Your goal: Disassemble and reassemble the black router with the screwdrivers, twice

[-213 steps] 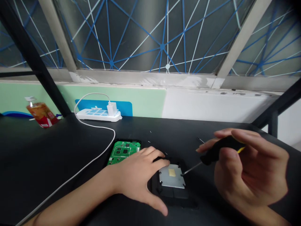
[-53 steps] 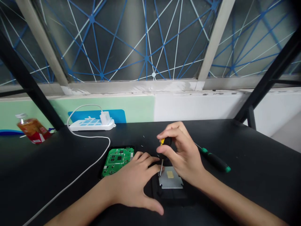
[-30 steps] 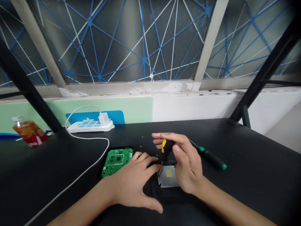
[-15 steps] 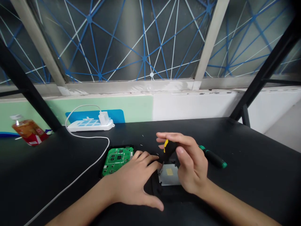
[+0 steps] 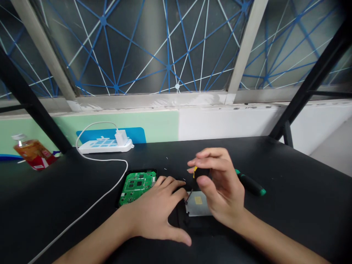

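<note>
My right hand (image 5: 227,190) grips the black and yellow handle of a screwdriver (image 5: 202,173). Its thin shaft slants down to the left edge of a silver metal plate (image 5: 200,209) that bears a small yellowish square. Fingers spread and thumb stretched out, my left hand (image 5: 158,211) rests on the black part (image 5: 180,216) beside the plate, its index finger close to the screwdriver tip. Left of that hand lies a green circuit board (image 5: 135,187) in a black casing, partly covered by the hand. The tip's exact contact is too small to make out.
A green and black handled tool (image 5: 251,184) lies right of my right hand. Behind stand a white power strip (image 5: 103,146) with a plugged-in charger and a drink bottle (image 5: 35,153). A white cable (image 5: 106,194) crosses the black table on the left.
My right hand has turned and shifted slightly up on the screwdriver handle, its fingers now curled more around it. The left hand, plate and circuit board stay where they were.
</note>
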A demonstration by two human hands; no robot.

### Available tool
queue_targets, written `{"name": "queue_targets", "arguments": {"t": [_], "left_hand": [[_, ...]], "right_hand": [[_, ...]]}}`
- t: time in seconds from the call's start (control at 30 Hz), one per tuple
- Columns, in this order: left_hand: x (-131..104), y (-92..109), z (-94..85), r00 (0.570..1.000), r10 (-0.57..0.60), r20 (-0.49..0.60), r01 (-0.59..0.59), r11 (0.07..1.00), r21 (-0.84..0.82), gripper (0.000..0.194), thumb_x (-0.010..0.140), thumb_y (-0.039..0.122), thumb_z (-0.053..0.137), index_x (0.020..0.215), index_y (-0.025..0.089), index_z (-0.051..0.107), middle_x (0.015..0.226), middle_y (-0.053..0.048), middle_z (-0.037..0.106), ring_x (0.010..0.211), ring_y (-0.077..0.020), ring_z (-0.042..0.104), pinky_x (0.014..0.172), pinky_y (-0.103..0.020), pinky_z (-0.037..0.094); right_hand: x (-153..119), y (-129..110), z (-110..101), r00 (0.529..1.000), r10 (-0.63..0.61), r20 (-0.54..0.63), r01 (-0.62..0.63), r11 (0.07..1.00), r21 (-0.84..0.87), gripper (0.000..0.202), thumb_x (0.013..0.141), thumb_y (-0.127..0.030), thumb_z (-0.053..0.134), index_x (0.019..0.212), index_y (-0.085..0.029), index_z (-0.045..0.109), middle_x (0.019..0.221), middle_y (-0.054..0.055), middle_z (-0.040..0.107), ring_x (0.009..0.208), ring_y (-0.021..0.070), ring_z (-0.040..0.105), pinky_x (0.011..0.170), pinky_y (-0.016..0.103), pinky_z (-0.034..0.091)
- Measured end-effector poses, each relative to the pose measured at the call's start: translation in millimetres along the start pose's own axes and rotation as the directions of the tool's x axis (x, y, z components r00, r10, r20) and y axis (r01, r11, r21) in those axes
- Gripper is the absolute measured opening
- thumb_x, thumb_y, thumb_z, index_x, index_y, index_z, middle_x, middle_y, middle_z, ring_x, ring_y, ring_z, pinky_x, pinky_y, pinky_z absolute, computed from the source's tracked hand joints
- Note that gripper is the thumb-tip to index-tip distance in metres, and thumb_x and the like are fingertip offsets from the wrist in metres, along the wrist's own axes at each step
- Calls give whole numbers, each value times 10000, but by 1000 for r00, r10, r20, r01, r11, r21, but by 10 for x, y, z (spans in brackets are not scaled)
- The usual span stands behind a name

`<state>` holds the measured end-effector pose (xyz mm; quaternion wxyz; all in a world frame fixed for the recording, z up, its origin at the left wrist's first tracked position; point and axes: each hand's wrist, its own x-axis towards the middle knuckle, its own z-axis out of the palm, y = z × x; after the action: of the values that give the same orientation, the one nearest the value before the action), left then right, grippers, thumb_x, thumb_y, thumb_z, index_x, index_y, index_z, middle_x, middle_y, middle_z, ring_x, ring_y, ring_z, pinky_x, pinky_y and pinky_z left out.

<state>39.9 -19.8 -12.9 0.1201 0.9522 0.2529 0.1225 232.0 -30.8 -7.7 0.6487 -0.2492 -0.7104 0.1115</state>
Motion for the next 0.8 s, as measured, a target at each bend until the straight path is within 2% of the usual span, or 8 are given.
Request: {"name": "queue_targets", "arguments": {"t": [0.1, 0.3, 0.4, 0.47, 0.53, 0.63, 0.73, 0.8], "left_hand": [[-1, -1, -7, 1000, -5, 10, 5, 1000, -11, 656, 756, 698, 690, 1173, 213, 541, 1255, -121, 545, 1106, -344, 490, 988, -519, 376], [-3, -2, -11, 1000, -12, 0, 12, 1000, -21, 626, 742, 683, 714, 1121, 210, 558, 1285, -125, 533, 1130, -344, 475, 1000, -519, 376], [-2, 3, -18, 1000, -17, 10, 18, 999, -33, 638, 743, 686, 708, 1135, 205, 559, 1294, -129, 526, 1129, -349, 481, 1005, -534, 375], [1, 4, -21, 1000, -17, 18, 17, 999, -47, 648, 748, 691, 698, 1157, 208, 556, 1288, -125, 527, 1121, -350, 486, 995, -538, 382], [3, 1, -19, 1000, -11, 23, 12, 999, -52, 647, 759, 688, 689, 1173, 212, 550, 1285, -121, 527, 1130, -353, 483, 996, -537, 380], [3, -5, -6, 1000, -9, 12, 9, 999, -37, 633, 763, 686, 688, 1160, 211, 551, 1275, -123, 533, 1134, -349, 479, 1001, -528, 373], [-1, -2, -4, 1000, -18, -3, 18, 1000, -21, 613, 758, 686, 695, 1118, 208, 566, 1266, -126, 540, 1119, -346, 485, 995, -519, 380], [-2, 5, -13, 1000, -17, 2, 17, 1000, -22, 605, 764, 682, 691, 1119, 208, 567, 1276, -125, 535, 1123, -347, 485, 1000, -523, 379]], "right_hand": [[6, 8, -4, 999, -22, -27, 21, 999, -40, 331, 839, -104, 670, 1116, -279, 623, 1024, 47, 631, 932, 219, 643, 751, 423, 595], [9, -28, -17, 998, 13, 62, -16, 998, 57, 321, 977, -130, 400, 1206, -243, 594, 1190, 89, 650, 1085, 243, 630, 848, 477, 575], [3, -9, -14, 998, -4, 65, 2, 999, 35, 313, 920, -145, 547, 1209, -260, 585, 1217, 92, 568, 1067, 252, 614, 799, 459, 583], [7, 5, -9, 999, -40, 25, 41, 999, -29, 374, 832, -122, 680, 1165, -276, 605, 1098, 62, 532, 981, 226, 605, 734, 410, 582], [15, 5, -7, 997, -80, -1, 80, 993, -83, 410, 788, -73, 717, 1133, -273, 621, 1002, 41, 536, 922, 203, 591, 713, 382, 568], [18, -15, -9, 998, -60, 32, 61, 998, -27, 376, 880, -55, 576, 1201, -250, 597, 1049, 67, 614, 964, 213, 610, 781, 426, 565], [2, -26, -12, 997, -12, 75, 8, 998, 57, 367, 959, -96, 407, 1261, -235, 563, 1155, 99, 619, 1043, 241, 611, 816, 475, 566], [-10, -17, -14, 997, -11, 73, 8, 999, 44, 342, 950, -132, 453, 1253, -245, 563, 1184, 101, 576, 1056, 254, 598, 798, 476, 572]]}}
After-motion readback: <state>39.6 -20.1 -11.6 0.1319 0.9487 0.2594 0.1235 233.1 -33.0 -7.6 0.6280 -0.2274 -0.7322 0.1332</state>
